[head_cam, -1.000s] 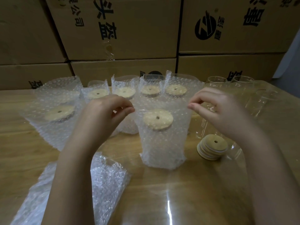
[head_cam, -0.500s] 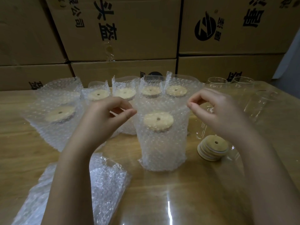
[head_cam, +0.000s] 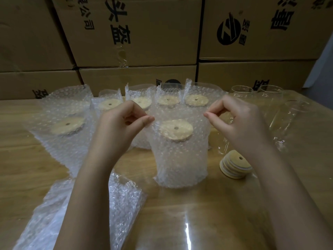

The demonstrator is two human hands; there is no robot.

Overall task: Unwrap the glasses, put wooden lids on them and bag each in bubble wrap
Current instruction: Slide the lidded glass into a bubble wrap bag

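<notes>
Both hands, left [head_cam: 117, 123] and right [head_cam: 236, 121], pinch the clear bubble-wrap bag [head_cam: 180, 156] mouth, fingers [head_cam: 148, 120] narrow; the wooden-lidded glass [head_cam: 176, 129] stands upright on the wooden table [head_cam: 216, 204], brown cardboard boxes [head_cam: 137, 33] behind.

stacked cardboard boxes [head_cam: 137, 31] (black printed characters), wooden table [head_cam: 21, 141]

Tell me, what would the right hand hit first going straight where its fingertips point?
The right hand points left across the mouth of the bubble wrap bag it pinches. Straight on, it would likely meet the left hand at the opposite rim; the wooden lid seems lower, depth unclear.
</notes>
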